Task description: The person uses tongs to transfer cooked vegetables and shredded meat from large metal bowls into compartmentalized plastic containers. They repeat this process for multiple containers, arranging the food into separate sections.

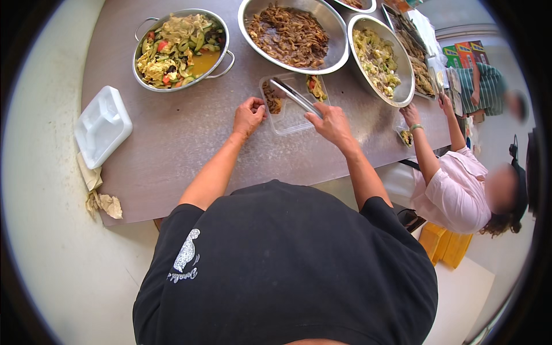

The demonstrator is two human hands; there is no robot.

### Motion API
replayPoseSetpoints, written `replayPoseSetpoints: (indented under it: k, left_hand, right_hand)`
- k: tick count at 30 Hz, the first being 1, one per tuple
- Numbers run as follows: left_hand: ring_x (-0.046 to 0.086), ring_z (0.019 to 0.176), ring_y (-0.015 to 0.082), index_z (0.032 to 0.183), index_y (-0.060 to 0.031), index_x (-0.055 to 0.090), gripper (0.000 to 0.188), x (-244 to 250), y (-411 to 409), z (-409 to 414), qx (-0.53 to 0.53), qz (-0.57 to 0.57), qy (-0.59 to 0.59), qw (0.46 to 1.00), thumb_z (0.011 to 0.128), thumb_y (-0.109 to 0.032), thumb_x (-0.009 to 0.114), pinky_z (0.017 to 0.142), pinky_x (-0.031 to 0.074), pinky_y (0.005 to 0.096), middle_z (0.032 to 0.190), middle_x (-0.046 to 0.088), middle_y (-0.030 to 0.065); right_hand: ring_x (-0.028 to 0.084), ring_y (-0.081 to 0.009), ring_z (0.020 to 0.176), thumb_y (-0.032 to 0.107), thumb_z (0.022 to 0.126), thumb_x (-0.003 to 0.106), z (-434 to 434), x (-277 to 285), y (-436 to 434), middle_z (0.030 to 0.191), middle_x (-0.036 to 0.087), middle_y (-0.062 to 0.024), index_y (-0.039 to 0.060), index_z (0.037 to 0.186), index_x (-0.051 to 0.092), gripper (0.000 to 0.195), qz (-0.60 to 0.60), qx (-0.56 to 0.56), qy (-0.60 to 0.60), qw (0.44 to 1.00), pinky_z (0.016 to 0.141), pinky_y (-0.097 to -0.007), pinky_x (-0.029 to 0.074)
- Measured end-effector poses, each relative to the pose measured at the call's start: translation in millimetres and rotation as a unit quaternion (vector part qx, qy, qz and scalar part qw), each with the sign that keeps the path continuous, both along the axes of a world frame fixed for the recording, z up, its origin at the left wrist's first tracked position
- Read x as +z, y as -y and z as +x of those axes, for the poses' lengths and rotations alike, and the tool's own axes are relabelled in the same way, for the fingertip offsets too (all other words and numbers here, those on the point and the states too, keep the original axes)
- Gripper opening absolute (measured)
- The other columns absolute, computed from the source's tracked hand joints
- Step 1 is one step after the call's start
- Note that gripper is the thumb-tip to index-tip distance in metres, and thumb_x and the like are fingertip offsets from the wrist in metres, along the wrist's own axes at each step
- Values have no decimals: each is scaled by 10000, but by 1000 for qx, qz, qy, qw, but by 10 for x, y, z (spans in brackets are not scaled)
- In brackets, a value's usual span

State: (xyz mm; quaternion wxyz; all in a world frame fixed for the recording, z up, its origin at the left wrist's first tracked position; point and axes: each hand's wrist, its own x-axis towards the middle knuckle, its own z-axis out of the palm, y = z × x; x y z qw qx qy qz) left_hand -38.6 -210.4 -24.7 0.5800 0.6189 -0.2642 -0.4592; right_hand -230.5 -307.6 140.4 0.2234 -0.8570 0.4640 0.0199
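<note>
Metal tongs (297, 98) are gripped in my right hand (332, 125), their tips over the left part of a clear plastic compartment container (293, 127). Brown cooked meat strips (272, 101) lie in its left compartment, partly behind the tongs; an egg and vegetable mix (317, 88) lies at its upper right. At the container's left edge is my left hand (250, 116), fingers curled together; whether it pinches the rim I cannot tell. A large steel bowl of brown meat strips (293, 39) stands just beyond the container.
A two-handled steel pan (183, 49) of vegetables and egg stands upper left. Right of the meat is a tilted bowl of cabbage-like food (377, 60), near a co-worker's hand (410, 115). White compartment trays (103, 127) and crumpled brown paper (108, 205) lie at the left edge.
</note>
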Motion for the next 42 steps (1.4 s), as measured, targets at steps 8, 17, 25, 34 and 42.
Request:
replayPoseSetpoints:
  k: [8, 17, 25, 34, 42]
  left_hand:
    - [677, 692, 138, 1061, 27, 597, 233, 26, 18, -7, -12, -6, 0, 1000, 872, -105, 630, 616, 566, 276, 816, 681, 88]
    - [632, 634, 134, 1298, 36, 430, 467, 125, 58, -114, -39, 16, 10, 999, 887, -61, 630, 570, 570, 278, 741, 631, 73]
    - [640, 608, 142, 1341, 8, 400, 533, 25, 65, -457, -35, -3, -64, 997, 869, -44, 641, 543, 567, 281, 733, 626, 78]
    - [643, 625, 149, 1365, 14, 351, 562, 27, 332, -865, -75, 14, -71, 995, 888, -48, 640, 563, 579, 283, 755, 625, 81]
    - [641, 612, 156, 1371, 21, 341, 583, 77, 533, -1138, -110, 25, -49, 992, 874, -35, 640, 549, 579, 297, 746, 625, 91]
  right_hand:
    - [647, -372, 736, 377, 840, 673, -127, -68, -141, 741, 661, -191, 48, 950, 672, 347, 6, 10, -3, 1000, 668, -455, 485]
    - [632, -312, 677, 364, 836, 668, -456, -81, -66, 718, 647, -155, 44, 959, 685, 343, 85, -95, 128, 984, 639, -418, 471]
    - [650, -401, 769, 351, 833, 673, -424, -110, -320, 789, 672, -206, 48, 978, 670, 336, 35, -66, 11, 997, 675, -475, 499]
    - [607, -294, 644, 329, 836, 692, -1039, 45, -53, 706, 631, -175, 31, 972, 681, 328, 39, -121, 102, 987, 622, -386, 463]
    - [639, -414, 764, 360, 831, 679, -1043, -157, 33, 773, 659, -218, 46, 958, 672, 338, -9, -147, 76, 986, 676, -476, 499]
